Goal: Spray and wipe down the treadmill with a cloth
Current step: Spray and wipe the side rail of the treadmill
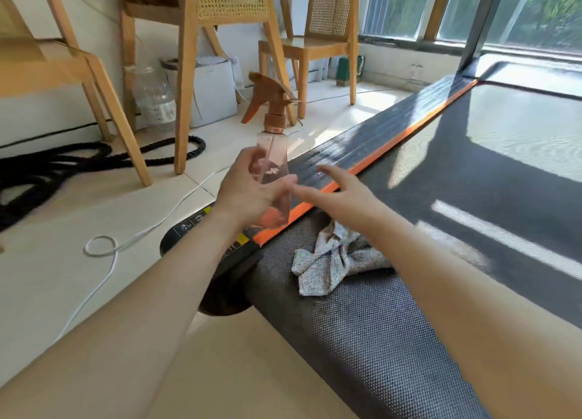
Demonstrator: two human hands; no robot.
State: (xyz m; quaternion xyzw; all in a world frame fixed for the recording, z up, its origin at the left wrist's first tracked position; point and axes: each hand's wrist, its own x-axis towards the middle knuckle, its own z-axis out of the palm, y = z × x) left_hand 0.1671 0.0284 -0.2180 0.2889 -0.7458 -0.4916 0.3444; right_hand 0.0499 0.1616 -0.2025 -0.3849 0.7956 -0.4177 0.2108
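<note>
My left hand grips a clear spray bottle with an orange-brown trigger head, held upright above the treadmill's left side rail. My right hand hovers just right of the bottle with its fingers spread, holding nothing. A crumpled grey cloth lies on the dark treadmill belt under my right wrist. An orange strip runs along the belt's left edge.
Wooden chairs and a table stand on the tiled floor to the left. A white cable, a thick black rope, a clear jug and a white box lie there. Windows line the back right.
</note>
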